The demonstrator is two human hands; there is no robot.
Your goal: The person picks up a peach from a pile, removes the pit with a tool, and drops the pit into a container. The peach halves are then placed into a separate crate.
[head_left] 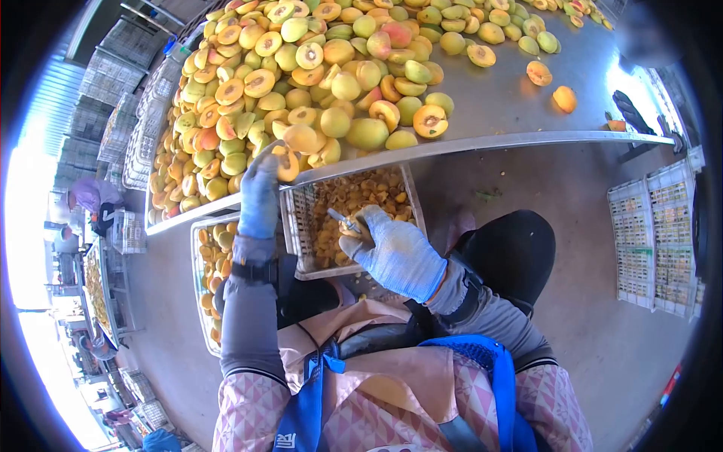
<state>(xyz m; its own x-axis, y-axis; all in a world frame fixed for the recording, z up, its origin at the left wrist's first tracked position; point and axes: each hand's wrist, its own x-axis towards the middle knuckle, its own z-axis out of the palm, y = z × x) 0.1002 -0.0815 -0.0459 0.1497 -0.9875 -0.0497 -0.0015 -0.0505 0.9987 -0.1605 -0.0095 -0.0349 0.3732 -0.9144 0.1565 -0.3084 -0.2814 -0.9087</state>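
Note:
My left hand (260, 197), in a pale blue glove, is closed at the table's near edge with its fingertips on a halved peach (287, 163). A big heap of halved yellow-green peaches (301, 83) lies just beyond it, some cut faces showing the stone cavity. My right hand (399, 252), gloved too, is closed around a small grey metal pitting tool (343, 220) that points up and left. Beneath that hand stands a plastic crate (300, 233) with brown-orange pieces (361, 188) inside. What else the right fingers touch is hard to make out.
The metal table's raised rim (482, 145) runs in front of me. Left of the crate stands a white crate (202, 301) of peach halves. Stacked crates (651, 233) stand at right and more (113, 75) at far left. Another person (94, 197) bends at the left.

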